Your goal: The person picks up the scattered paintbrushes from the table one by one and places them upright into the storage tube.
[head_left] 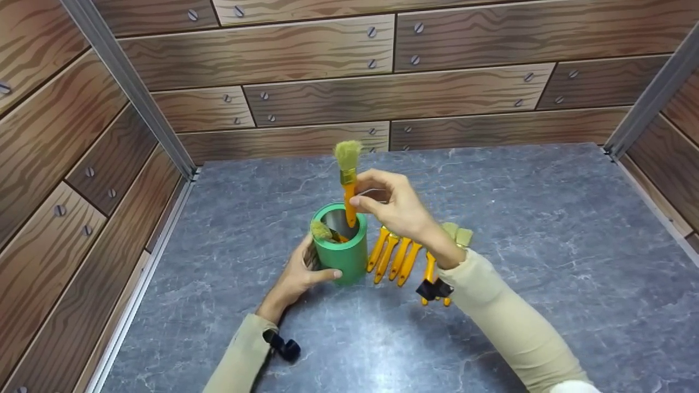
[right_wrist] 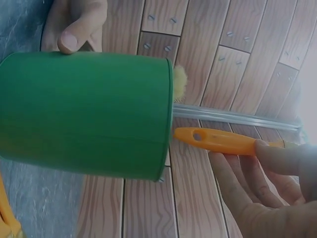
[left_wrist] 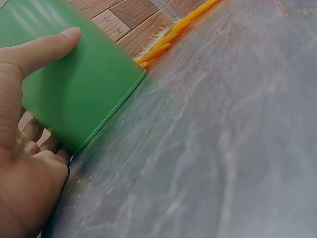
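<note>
A green can stands upright on the table, and my left hand grips its left side with the thumb across the front. Inside the can, one paintbrush leans with its bristles over the left rim. My right hand pinches a second paintbrush by its orange handle, bristles up, over the can's mouth. In the right wrist view the handle's holed end is just beyond the can's rim. To the right of the can lie several more paintbrushes, partly hidden by my right forearm.
The grey marbled table is bounded by wood-patterned walls at the back and both sides. Metal strips run along the corners. A black strap piece juts from my left wrist.
</note>
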`<state>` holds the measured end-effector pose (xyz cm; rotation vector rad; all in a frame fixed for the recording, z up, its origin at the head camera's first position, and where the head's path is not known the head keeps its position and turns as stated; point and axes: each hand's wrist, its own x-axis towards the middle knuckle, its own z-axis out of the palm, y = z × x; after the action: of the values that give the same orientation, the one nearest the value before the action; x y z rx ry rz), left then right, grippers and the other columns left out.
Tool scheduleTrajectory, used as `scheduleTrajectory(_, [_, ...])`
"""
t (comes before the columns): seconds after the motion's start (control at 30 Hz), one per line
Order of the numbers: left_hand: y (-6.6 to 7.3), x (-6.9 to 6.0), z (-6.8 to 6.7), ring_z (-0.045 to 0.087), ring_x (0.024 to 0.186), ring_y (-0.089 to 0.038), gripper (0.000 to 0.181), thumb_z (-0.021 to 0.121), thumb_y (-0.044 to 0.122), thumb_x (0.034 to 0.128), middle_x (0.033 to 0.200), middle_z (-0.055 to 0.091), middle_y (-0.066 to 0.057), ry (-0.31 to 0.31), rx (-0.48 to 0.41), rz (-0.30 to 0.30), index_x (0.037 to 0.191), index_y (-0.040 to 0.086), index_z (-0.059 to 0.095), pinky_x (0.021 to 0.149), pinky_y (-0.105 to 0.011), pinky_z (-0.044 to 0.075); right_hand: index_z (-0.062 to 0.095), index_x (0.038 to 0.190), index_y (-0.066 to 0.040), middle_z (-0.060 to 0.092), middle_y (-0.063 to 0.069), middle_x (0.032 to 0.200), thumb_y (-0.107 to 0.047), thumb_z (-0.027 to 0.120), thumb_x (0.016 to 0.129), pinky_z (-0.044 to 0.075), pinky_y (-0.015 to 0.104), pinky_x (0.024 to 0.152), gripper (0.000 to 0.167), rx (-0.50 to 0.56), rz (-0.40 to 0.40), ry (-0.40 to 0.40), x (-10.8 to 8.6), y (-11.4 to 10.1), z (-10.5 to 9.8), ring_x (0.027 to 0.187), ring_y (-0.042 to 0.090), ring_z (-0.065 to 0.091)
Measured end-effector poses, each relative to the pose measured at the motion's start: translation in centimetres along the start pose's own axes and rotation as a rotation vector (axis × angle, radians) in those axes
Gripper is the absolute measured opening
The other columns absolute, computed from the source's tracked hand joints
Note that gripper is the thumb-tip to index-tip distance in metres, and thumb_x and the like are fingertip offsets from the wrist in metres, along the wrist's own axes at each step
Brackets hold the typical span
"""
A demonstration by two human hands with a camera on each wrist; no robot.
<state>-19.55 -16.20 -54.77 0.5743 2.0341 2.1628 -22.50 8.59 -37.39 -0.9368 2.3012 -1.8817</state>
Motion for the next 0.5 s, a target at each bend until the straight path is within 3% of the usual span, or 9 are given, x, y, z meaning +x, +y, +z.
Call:
scheduleTrajectory(0.17, [-0.2, 0.1, -0.1, 0.042, 0.155, -0.019, 0.103, 0.091, 0.006, 0.0847, 0.165, 0.048, 0.000, -0.008, -0.007, -0.010, 0.167, 0.028, 0.034, 0.133, -0.043, 0.030, 0.074, 0.121, 0.000, 0.078, 0.018, 0.114, -0.002, 0.072, 0.101, 0.066, 0.039, 0.092, 0.021, -0.033, -0.016, -0.001, 0.7, 0.7, 1.0, 0.101, 0.032, 0.078])
scheduleTrajectory(0.5, [-0.3, 0.2, 0.0, 0.039, 0.157, -0.020, 0.104, 0.091, 0.005, 0.0843, 0.167, 0.046, 0.001, -0.002, -0.006, -0.005, 0.168, 0.027, 0.033, 0.134, -0.044, 0.027, 0.074, 0.124, -0.004, 0.077, 0.016, 0.118, -0.005, 0.071, 0.102, 0.066, 0.041, 0.092, 0.022, -0.044, 0.043, -0.016, 1.4, 2.6, 2.1, 0.107, 0.032, 0.078])
